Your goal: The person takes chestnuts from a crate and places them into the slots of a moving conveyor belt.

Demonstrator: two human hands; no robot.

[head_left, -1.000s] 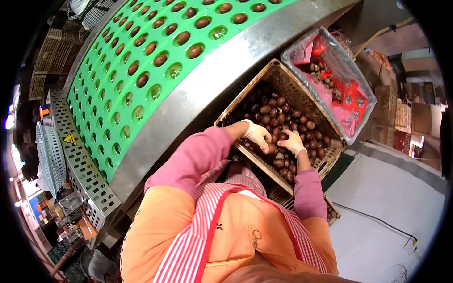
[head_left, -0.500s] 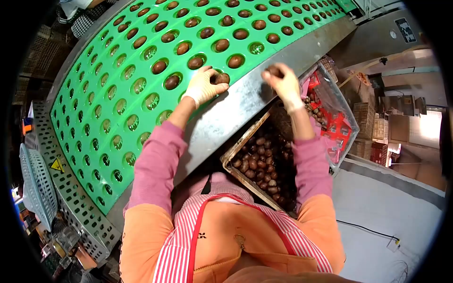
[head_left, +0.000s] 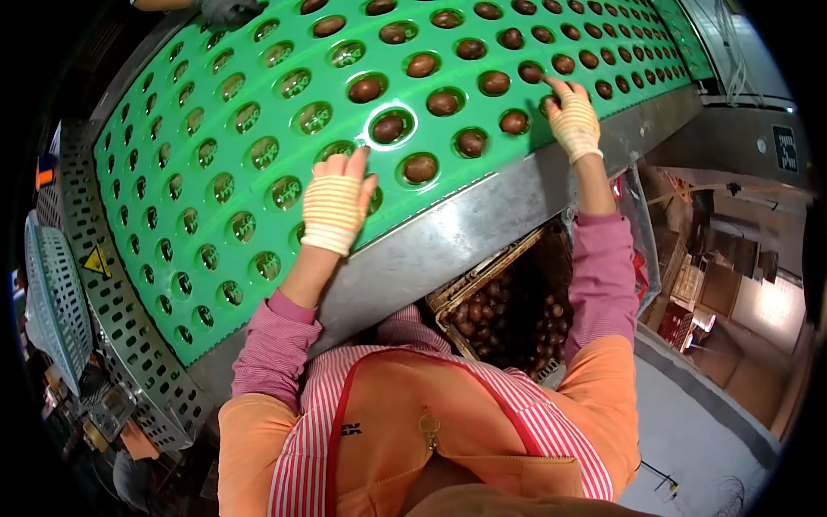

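My left hand (head_left: 334, 202), in a striped glove with bare fingertips, is over the green belt (head_left: 202, 254) with its fingers stretched out and thumb apart. I see nothing in it; its fingertips are at a cup left of a brown fruit (head_left: 388, 128). At the belt's near edge, the fingers of my right hand (head_left: 574, 119), gloved alike, are round another brown fruit (head_left: 549, 102), partly hidden and low at its cup. Brown fruits sit singly in many cups to the right; cups on the left show bare bottoms.
A metal rim (head_left: 448, 233) borders the belt. Below it stands a crate (head_left: 463, 291) of brown fruits, beside a plastic-lined bin (head_left: 643, 237). A co-worker's dark-gloved hand (head_left: 228, 10) is at the top left. A light blue basket (head_left: 59, 302) stands at far left.
Both hands have gone from the crate up to the belt. The fruit seen in my left hand half a second ago is no longer in it. My right hand has moved over the belt's edge.
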